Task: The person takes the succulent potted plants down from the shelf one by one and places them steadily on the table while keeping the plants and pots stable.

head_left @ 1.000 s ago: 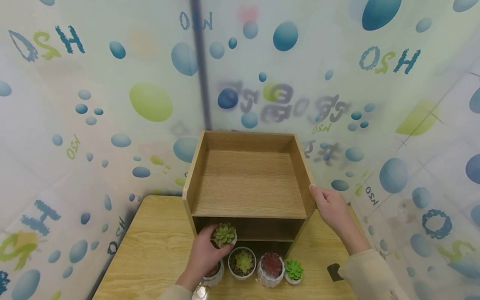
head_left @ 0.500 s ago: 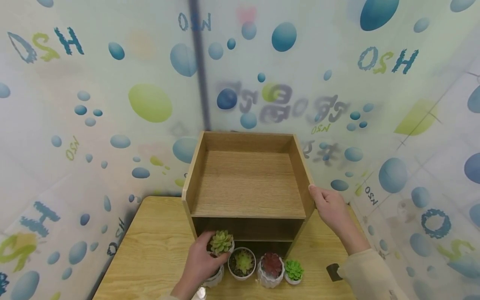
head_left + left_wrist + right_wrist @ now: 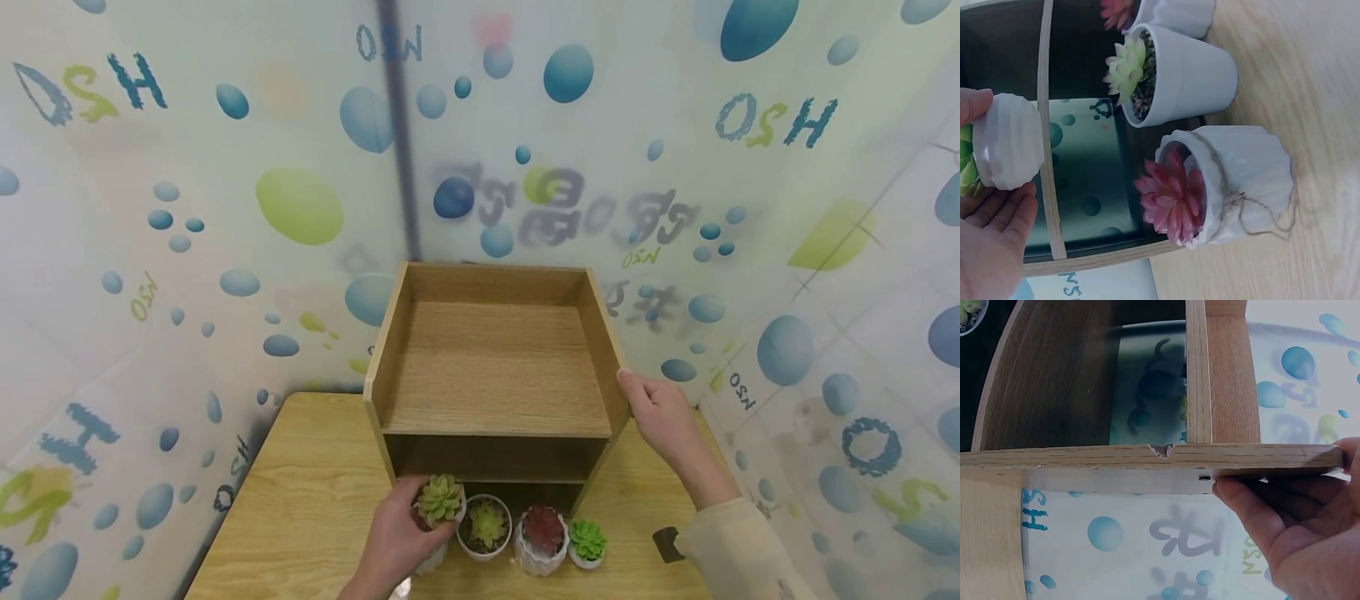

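Observation:
My left hand (image 3: 393, 537) grips a small potted succulent (image 3: 439, 498) with green rosette leaves, held in front of the shelf unit's left side. In the left wrist view its ribbed white pot (image 3: 1009, 140) sits between thumb and fingers, near the edge of a shelf board (image 3: 1050, 162). My right hand (image 3: 663, 417) holds the right side panel of the wooden shelf unit (image 3: 498, 367); fingers lie against the panel's outer face (image 3: 1147, 478) in the right wrist view. Below the left hand stands a red succulent in a twine-tied white pot (image 3: 1247, 181), mostly covered in the head view.
Along the unit's front stand a yellow-green succulent in a white pot (image 3: 484, 527), a dark red one (image 3: 543, 533) and a small bright green one (image 3: 588, 542). A dark flat piece (image 3: 667, 544) lies near the right sleeve. Patterned curtains (image 3: 300, 204) surround the wooden table (image 3: 300, 467).
My left hand has drawn the potted succulent slightly left and back toward me, away from the shelf opening. The right hand stays on the side panel.

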Demonstrator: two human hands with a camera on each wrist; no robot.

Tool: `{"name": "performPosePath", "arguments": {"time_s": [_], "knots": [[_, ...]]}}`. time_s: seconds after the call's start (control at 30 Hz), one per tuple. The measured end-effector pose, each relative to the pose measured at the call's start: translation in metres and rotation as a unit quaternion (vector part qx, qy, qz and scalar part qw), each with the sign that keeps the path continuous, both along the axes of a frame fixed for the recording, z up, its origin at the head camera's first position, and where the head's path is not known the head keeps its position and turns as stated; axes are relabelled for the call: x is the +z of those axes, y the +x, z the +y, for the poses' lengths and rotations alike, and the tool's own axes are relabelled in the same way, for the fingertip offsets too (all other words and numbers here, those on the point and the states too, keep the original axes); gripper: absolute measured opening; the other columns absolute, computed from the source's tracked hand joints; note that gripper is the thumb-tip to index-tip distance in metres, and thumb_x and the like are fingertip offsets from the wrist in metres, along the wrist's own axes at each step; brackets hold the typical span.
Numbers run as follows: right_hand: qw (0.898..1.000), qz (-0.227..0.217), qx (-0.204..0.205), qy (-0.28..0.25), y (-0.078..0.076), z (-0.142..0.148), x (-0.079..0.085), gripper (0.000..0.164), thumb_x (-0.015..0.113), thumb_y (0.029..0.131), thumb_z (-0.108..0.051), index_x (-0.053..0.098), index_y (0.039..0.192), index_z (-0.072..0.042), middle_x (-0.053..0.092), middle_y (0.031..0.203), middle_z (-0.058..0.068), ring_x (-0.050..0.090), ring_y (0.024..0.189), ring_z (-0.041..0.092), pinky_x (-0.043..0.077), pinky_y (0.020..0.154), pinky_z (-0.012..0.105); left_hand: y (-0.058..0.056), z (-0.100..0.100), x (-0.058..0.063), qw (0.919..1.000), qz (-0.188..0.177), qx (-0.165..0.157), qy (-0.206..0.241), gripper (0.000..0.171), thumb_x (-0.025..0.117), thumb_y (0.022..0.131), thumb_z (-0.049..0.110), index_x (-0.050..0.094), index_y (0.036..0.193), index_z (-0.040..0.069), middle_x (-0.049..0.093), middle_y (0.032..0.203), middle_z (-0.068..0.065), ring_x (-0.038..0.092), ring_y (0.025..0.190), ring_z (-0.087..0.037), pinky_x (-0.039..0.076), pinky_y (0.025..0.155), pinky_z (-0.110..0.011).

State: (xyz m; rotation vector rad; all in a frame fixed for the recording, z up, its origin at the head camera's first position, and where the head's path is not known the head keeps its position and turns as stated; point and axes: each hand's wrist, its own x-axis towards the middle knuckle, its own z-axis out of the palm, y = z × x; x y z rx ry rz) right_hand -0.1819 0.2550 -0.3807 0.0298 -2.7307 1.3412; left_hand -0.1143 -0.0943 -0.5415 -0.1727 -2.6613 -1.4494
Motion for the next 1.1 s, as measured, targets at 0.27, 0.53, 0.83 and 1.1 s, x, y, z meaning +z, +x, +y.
{"name": "performPosePath", "arguments": {"time_s": [0.27, 0.53, 0.83, 1.1], "knots": [[1.000, -0.001, 0.000, -0.007, 0.000, 0.000, 0.000, 0.059, 0.046, 0.110, -0.040, 0.033, 0.060, -0.012, 0.029, 0.052, -0.005, 0.025, 0.047, 0.011, 0.029, 0.046, 0.028, 0.009, 0.002, -0.006, 0.9997, -0.021, -0.014, -0.002, 0.052, 0.094, 0.073, 0.019, 0.068, 0.116, 0.008, 0.063, 0.098, 0.000, 0.053, 0.066, -0.004, 0.048, 0.056, -0.022], [1.000, -0.001, 0.002, -0.005, 0.000, 0.001, -0.001, 0.059, 0.044, 0.111, -0.042, 0.032, 0.061, -0.012, 0.029, 0.054, -0.004, 0.025, 0.048, 0.012, 0.028, 0.047, 0.028, 0.014, 0.005, -0.013, 0.9988, -0.041, -0.020, -0.015, 0.054, 0.093, 0.072, 0.018, 0.067, 0.116, 0.003, 0.062, 0.099, -0.002, 0.053, 0.072, -0.003, 0.050, 0.059, -0.021], [1.000, -0.002, 0.000, -0.009, 0.000, 0.001, 0.000, 0.059, 0.046, 0.110, -0.041, 0.033, 0.062, -0.010, 0.028, 0.053, -0.004, 0.025, 0.048, 0.012, 0.028, 0.047, 0.028, 0.023, 0.006, -0.022, 0.9981, -0.044, -0.033, -0.028, 0.054, 0.094, 0.071, 0.022, 0.067, 0.115, 0.004, 0.063, 0.100, 0.001, 0.056, 0.081, -0.004, 0.052, 0.067, -0.024], [1.000, 0.000, -0.001, -0.001, -0.001, 0.001, -0.001, 0.059, 0.046, 0.110, -0.039, 0.033, 0.061, -0.010, 0.027, 0.053, -0.004, 0.025, 0.048, 0.012, 0.029, 0.048, 0.028, 0.028, 0.006, -0.036, 0.9978, 0.018, -0.036, -0.053, 0.055, 0.096, 0.067, 0.023, 0.068, 0.112, 0.007, 0.066, 0.108, -0.003, 0.062, 0.092, -0.015, 0.056, 0.076, -0.031]]}}
